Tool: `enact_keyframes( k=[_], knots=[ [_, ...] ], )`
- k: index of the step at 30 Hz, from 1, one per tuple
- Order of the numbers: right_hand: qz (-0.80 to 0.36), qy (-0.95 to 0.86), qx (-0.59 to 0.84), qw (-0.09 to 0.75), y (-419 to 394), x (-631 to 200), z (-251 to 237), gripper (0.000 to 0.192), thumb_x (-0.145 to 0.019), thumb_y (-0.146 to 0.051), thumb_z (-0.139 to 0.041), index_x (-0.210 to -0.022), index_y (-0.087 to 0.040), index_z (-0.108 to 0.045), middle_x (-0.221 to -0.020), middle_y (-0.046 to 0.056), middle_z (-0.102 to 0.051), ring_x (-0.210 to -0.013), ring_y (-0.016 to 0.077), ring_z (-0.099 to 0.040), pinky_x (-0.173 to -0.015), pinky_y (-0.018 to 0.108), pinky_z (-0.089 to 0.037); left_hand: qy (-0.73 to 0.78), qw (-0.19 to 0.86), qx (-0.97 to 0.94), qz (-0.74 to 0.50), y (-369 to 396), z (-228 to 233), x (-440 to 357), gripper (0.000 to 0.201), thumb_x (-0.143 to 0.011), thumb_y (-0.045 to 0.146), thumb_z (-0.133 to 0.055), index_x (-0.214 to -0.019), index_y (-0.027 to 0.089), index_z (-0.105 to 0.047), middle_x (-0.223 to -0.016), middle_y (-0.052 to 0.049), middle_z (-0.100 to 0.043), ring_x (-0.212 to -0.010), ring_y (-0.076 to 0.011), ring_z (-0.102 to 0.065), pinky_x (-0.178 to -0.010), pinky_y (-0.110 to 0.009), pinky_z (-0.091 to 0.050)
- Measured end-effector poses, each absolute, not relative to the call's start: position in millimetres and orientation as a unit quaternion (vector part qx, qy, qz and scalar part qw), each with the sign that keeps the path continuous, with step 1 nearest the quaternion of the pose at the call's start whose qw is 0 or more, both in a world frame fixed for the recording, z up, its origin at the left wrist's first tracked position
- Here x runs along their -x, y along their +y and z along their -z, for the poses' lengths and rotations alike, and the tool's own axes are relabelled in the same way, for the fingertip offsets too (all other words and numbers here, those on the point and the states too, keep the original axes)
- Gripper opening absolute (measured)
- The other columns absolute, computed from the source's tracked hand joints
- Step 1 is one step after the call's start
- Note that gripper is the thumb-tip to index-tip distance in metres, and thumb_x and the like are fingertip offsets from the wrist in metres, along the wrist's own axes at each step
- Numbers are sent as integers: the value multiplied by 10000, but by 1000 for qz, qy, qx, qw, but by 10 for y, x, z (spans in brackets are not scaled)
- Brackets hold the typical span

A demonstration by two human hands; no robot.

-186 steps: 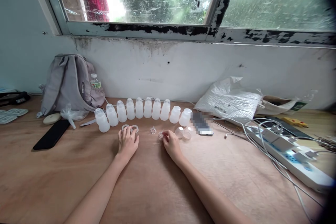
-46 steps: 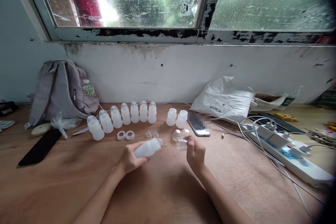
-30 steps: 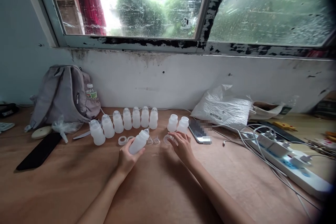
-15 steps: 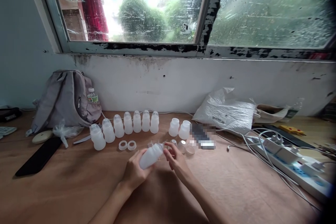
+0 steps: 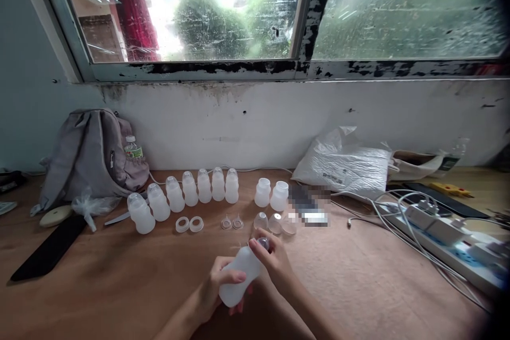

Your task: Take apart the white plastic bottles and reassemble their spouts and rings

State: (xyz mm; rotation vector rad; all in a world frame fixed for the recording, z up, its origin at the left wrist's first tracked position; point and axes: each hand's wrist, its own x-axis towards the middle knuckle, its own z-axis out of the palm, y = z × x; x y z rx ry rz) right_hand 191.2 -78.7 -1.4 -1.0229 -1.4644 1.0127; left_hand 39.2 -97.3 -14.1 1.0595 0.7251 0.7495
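Bottle (image 5: 240,274), white and translucent, held tilted just below centre frame: the left hand (image 5: 217,292) wraps its lower body with fingers curled shut around it, while the right hand (image 5: 274,263) pinches the cap end (image 5: 263,244) between closed fingertips. Judged progress: seven capped bottles (image 5: 187,191) stand in a curved row left of centre, and two open bottles (image 5: 271,194) stand uncapped to their right; these, with the one in hand, appear left to finish. Loose parts lie in a line before the rows: two rings (image 5: 189,224), two small inserts (image 5: 231,222) and clear domed caps (image 5: 274,222). Room: the wooden table (image 5: 119,287) is bare across the lower frame. Obstacles lie at the margins: a power strip with cables (image 5: 442,231) at right, a black phone (image 5: 48,247) and grey backpack (image 5: 87,154) at left.
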Motion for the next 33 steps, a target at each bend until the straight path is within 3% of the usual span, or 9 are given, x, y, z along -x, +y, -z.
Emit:
enact_keyframes(
  k=[2, 5, 12, 19, 27, 33],
  knots=[
    [-463, -616, 384, 508, -737, -1968, 25, 258, -722, -425, -583, -798, -190, -509, -614, -31, -443, -559, 106, -418, -488, 216, -325, 316, 763, -441, -352, -955, 147, -350, 254, -660, 337, -511, -723, 91, -527, -619, -50, -571, -340, -87, -470, -271, -171, -258],
    [-470, -614, 383, 505, -624, -2071, 93, 394, -676, -395, -651, -986, -220, -481, -643, -39, -450, -598, 114, -434, -520, 221, -351, 326, 759, -415, -380, -916, 118, -256, 279, -656, 366, -522, -753, 104, -508, -616, -40, -569, -348, -89, -479, -280, -164, -250],
    [-540, -528, 384, 531, -594, -2125, 81, 275, -801, -466, -486, -826, -192, -509, -620, -39, -411, -472, 68, -346, -420, 198, -271, 386, 722, -448, -360, -837, 81, -139, 236, -675, 334, -554, -745, 113, -504, -630, -31, -578, -380, -86, -498, -296, -157, -272],
    [-545, -518, 416, 512, -629, -2053, 56, 334, -749, -461, -564, -621, -177, -444, -508, -59, -381, -429, 61, -307, -397, 197, -267, 382, 707, -503, -317, -796, 120, -138, 197, -682, 301, -550, -683, 106, -529, -587, -15, -551, -360, -76, -480, -277, -153, -274],
    [-545, -532, 411, 501, -633, -2101, 45, 268, -724, -414, -612, -676, -172, -507, -541, -49, -421, -481, 78, -388, -429, 203, -337, 377, 714, -519, -282, -773, 104, -89, 208, -702, 304, -544, -721, 98, -552, -609, -22, -545, -372, -75, -476, -292, -159, -289],
    [-505, -506, 417, 561, -597, -2152, 66, 231, -758, -412, -564, -792, -187, -524, -584, -31, -463, -509, 99, -442, -462, 227, -386, 371, 715, -497, -323, -755, 79, -71, 291, -717, 367, -567, -859, 113, -557, -711, -32, -544, -489, -98, -521, -378, -179, -345]
  ],
)
